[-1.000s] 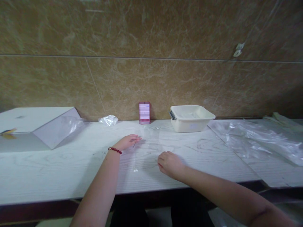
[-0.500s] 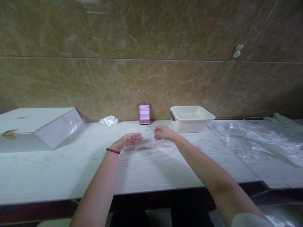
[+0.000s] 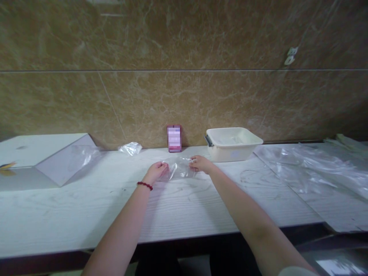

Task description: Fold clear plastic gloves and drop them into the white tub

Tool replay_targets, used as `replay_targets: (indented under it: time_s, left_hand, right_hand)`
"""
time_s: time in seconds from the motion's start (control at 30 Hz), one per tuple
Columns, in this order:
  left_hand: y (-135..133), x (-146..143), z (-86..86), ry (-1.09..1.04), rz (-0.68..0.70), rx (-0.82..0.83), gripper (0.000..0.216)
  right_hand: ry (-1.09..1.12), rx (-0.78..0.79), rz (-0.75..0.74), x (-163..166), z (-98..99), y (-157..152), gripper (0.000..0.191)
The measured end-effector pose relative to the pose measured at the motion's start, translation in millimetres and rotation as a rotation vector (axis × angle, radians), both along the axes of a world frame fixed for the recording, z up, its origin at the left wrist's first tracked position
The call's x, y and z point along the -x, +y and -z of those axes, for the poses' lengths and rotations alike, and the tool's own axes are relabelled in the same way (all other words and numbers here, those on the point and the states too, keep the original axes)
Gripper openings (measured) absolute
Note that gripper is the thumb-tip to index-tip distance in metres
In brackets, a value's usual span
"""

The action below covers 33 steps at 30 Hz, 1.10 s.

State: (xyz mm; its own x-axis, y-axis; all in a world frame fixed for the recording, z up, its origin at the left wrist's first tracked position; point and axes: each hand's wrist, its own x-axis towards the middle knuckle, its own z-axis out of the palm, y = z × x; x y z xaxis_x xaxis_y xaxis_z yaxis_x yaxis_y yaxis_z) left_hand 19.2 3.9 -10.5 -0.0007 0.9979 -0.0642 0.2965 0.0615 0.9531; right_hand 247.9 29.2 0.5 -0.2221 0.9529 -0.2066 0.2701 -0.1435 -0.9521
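Clear plastic film (image 3: 178, 168) was pinched in my left hand (image 3: 156, 171) and right hand (image 3: 201, 165); the cream rectangular plastic tub (image 3: 220, 154) held translucent material (image 3: 236, 140).

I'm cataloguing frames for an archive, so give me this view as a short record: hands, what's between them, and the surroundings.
left hand: gripping one end of a clear plastic piece
right hand: gripping the other end
left wrist: red beaded bracelet
surface: white wood-grain table
behind the hands: phone, upright near the wall, screen blurred
right of phone: cream tub, contents unclear
left of phone: crumpled clear plastic
far left: white box
far right: clear plastic sheeting
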Motion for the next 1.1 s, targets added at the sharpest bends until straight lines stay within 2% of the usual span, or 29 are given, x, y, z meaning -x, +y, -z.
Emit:
replay_targets:
  time_s: [0.1, 0.17, 0.23, 0.43, 0.63, 0.73, 0.8, 0.9, 1.0, 1.1]
  left_hand:
    - [5.1, 1.9, 5.3, 0.207, -0.098, -0.101, 0.034]
    - [8.2, 1.8, 8.3, 0.188, -0.14, -0.133, 0.035]
    - [11.6, 0.6, 10.8, 0.132, -0.161, -0.134, 0.036]
    - [21.5, -6.6, 15.0, 0.051, -0.151, -0.133, 0.037]
    - [22.3, -10.5, 12.1, -0.242, -0.077, -0.181, 0.041]
    - [19.5, -11.3, 8.3, -0.352, -0.019, -0.16, 0.044]
    - [17.8, -11.8, 6.5, -0.384, 0.029, -0.139, 0.047]
    - [17.1, -12.8, 6.2, -0.365, 0.019, -0.111, 0.052]
    - [18.0, -13.9, 8.4, -0.319, -0.057, -0.103, 0.057]
    - [19.0, -14.6, 11.0, -0.269, -0.09, -0.124, 0.061]
  right_hand:
    - [-0.299, -0.179, 0.06, 5.6, 3.1, -0.3, 0.033]
    - [-0.458, -0.301, 0.102, 8.1, 4.0, 0.4, 0.029]
    - [-0.521, -0.362, 0.161, 9.4, 5.4, 1.8, 0.027]
    - [-0.516, -0.354, 0.261, 9.8, 13.6, 10.6, 0.027]
    - [-0.463, -0.301, 0.312, 11.2, 19.4, 17.2, 0.044]
    - [-0.331, -0.225, 0.256, 12.0, 17.9, 16.2, 0.052]
    - [-0.266, -0.193, 0.206, 12.0, 16.1, 15.4, 0.05]
    - [-0.273, -0.235, 0.241, 10.8, 14.4, 15.2, 0.046]
    - [-0.385, -0.29, 0.265, 8.9, 13.8, 14.8, 0.037]
    - [-0.585, -0.308, 0.198, 7.8, 11.8, 12.7, 0.02]
